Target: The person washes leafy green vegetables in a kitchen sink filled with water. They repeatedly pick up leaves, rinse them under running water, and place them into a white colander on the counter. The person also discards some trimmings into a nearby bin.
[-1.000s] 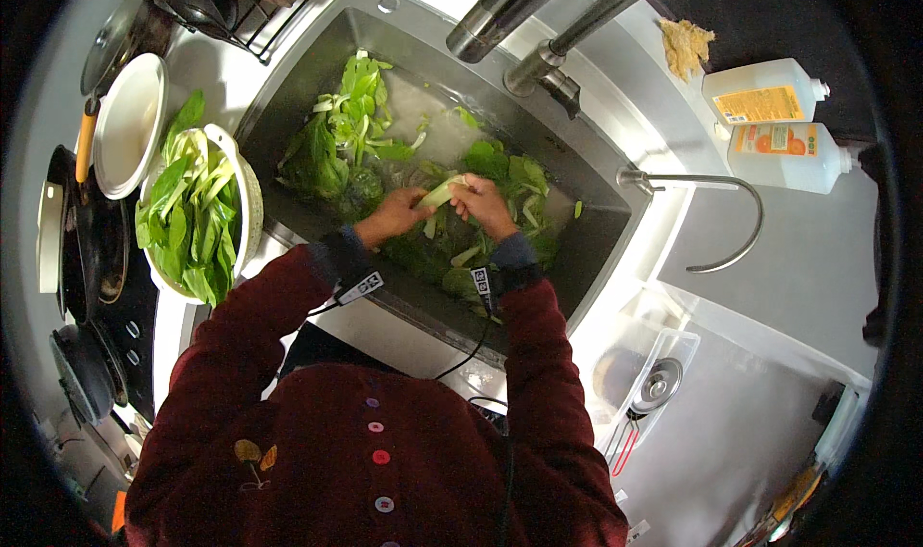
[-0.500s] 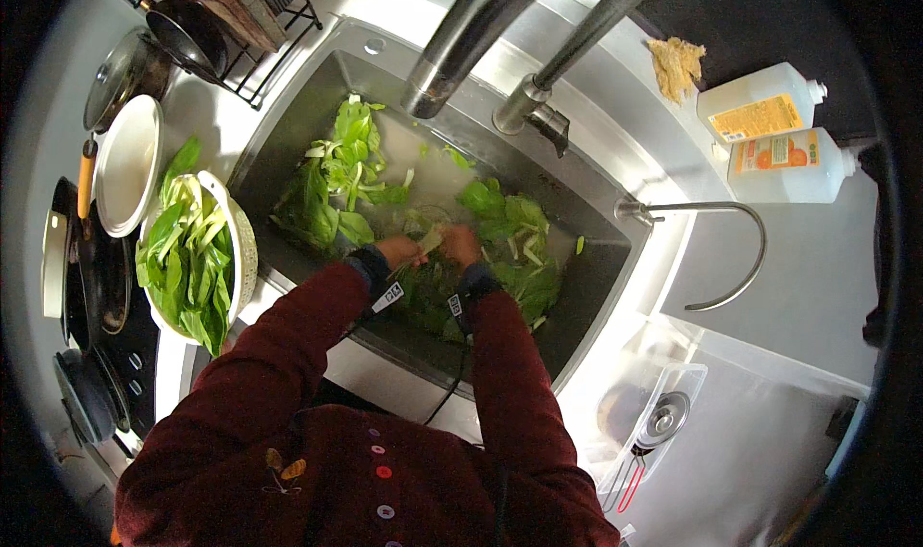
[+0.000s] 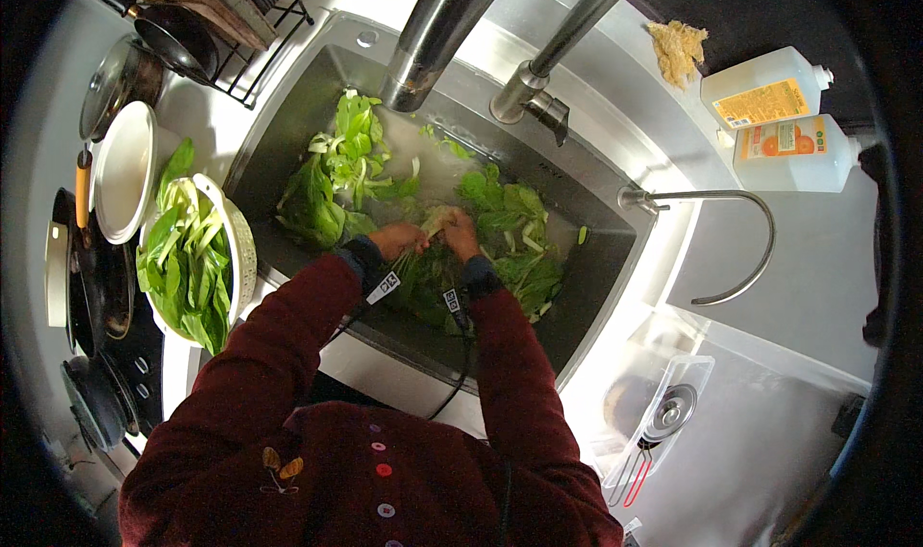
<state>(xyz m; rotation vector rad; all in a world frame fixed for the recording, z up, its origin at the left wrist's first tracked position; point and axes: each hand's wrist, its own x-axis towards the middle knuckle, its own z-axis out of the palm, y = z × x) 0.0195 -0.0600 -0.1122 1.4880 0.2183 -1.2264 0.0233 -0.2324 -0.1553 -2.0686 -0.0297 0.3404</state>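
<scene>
Both hands meet over the middle of a dark sink (image 3: 288,167) that holds cloudy water and leafy greens. My left hand (image 3: 397,240) is closed on the pale root end of a leafy green (image 3: 439,221), with thin roots trailing by the fingers. My right hand (image 3: 462,236) grips the same plant from the other side, its fingertips partly hidden. More leafy greens (image 3: 361,138) float in a bunch at the left of the sink. Another loose pile of greens (image 3: 514,211) lies to the right of my hands, and darker leaves sit under my wrists.
A white colander (image 3: 242,244) heaped with greens stands left of the sink, beside a white bowl (image 3: 125,172) and several pans. A large faucet (image 3: 437,42) hangs over the sink's far edge. Two plastic bottles (image 3: 769,90), a sponge (image 3: 677,52) and a thin curved tap (image 3: 760,249) are at the right.
The view has shifted slightly. My hands have come up a little with the root end, which shows more clearly between them.
</scene>
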